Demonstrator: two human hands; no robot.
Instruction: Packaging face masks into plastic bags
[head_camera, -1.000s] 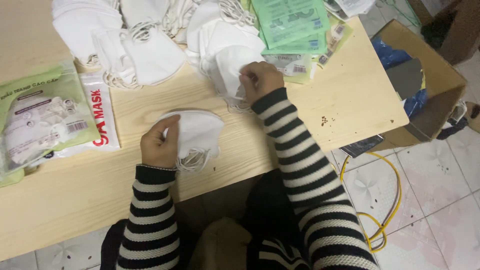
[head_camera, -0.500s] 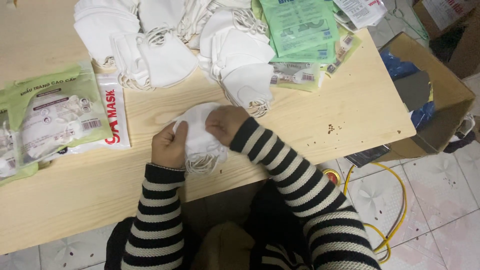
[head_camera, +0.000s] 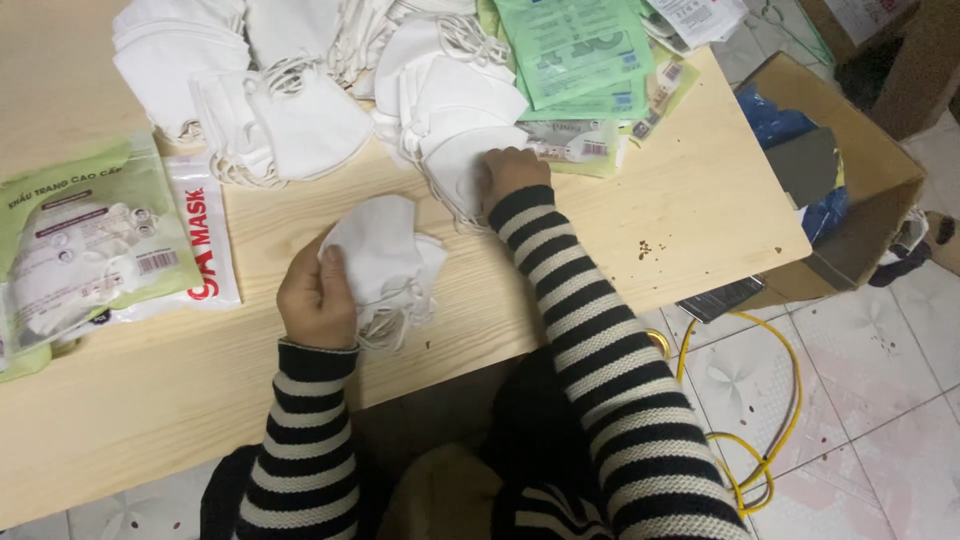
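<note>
Head view looks straight down on a pale wooden worktop (head_camera: 620, 230) that fills most of the frame and carries everything within arm's reach. Off its right edge, on the tiled floor, an open cardboard box (head_camera: 850, 170) holds blue and grey material, and a yellow cable (head_camera: 770, 400) loops below it.

Across the far side of the worktop a loose heap of white masks (head_camera: 300, 90) is spread wide, so single pieces can be drawn off its near edge. Green printed packets (head_camera: 570, 50) lie fanned at the far right corner, partly over the heap, and a filled green-and-clear packet (head_camera: 80, 240) sits apart at the left.

The left hand (head_camera: 315, 300) pinches a small stack of folded white masks (head_camera: 385, 260) between thumb and fingers, holding it just above or resting on the bare wood near the front edge; its ear loops dangle toward the person. Which of the two, the angle does not settle. The right hand (head_camera: 510, 170) reaches forward with fingers curled onto the nearest mask of the heap (head_camera: 460, 170), touching it at its edge; whether it already grips that mask I cannot tell. Tangled ear loops around that piece could catch on neighbouring masks. A few dark specks (head_camera: 645, 248) mark the bare wood to the right.
</note>
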